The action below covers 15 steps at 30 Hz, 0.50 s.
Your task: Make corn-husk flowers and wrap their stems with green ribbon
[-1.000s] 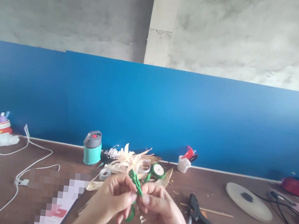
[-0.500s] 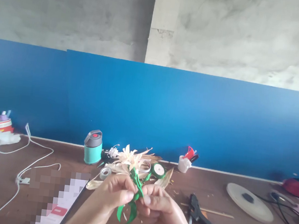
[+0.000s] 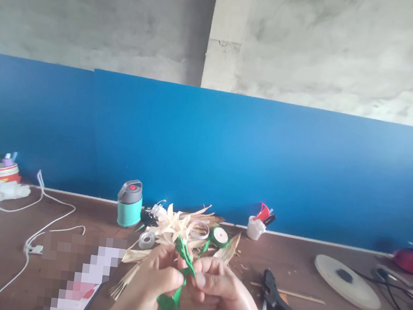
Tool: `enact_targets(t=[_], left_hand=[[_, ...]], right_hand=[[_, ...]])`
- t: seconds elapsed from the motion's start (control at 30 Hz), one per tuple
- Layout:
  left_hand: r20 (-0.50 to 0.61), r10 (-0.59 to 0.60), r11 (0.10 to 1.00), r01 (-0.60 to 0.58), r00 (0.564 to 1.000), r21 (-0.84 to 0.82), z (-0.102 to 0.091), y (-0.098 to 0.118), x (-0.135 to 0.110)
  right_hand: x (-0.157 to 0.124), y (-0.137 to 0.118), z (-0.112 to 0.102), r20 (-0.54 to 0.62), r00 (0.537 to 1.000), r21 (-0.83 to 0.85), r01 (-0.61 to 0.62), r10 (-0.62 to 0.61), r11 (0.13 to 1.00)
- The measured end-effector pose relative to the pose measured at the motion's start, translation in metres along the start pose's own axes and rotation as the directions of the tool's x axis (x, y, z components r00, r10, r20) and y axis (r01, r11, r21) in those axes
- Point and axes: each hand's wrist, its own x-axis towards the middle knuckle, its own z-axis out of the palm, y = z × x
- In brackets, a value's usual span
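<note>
My left hand (image 3: 155, 281) and my right hand (image 3: 219, 288) meet low in the middle, both pinched on the green-wrapped stem (image 3: 184, 258) of a pale straw flower (image 3: 173, 226). The flower head points up and away from me, just above my fingers. A loose end of green ribbon (image 3: 169, 304) hangs in a loop below my left thumb. Behind the flower a green tape roll (image 3: 218, 236) lies on the brown table (image 3: 14, 232).
A teal flask (image 3: 129, 204), a clear tape roll (image 3: 146, 240), dried husk strips (image 3: 129, 278), a white cup with red scissors (image 3: 257, 224), a black glue gun (image 3: 279, 300), a round pale disc (image 3: 346, 283), white cables (image 3: 45, 228) and tubs (image 3: 1, 169) lie about. A blue wall panel stands behind.
The flower head has tipped slightly left and lower. The hanging green ribbon loop has shifted from between my hands to under my left thumb. Both hands keep their pinch.
</note>
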Motion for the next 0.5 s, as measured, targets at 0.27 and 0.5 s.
enact_targets(t=[0.27, 0.5], left_hand=[[0.048, 0.098, 0.963, -0.107, 0.994, 0.246, 0.007, 0.015, -0.001], [0.096, 0.332, 0.664, -0.305, 0.938, 0.683, 0.0, 0.024, -0.002]], right_hand=[[-0.004, -0.001, 0.001, -0.143, 0.983, -0.087, 0.099, -0.111, 0.991], [-0.003, 0.0, 0.002, -0.247, 0.957, -0.069, 0.138, -0.151, 0.988]])
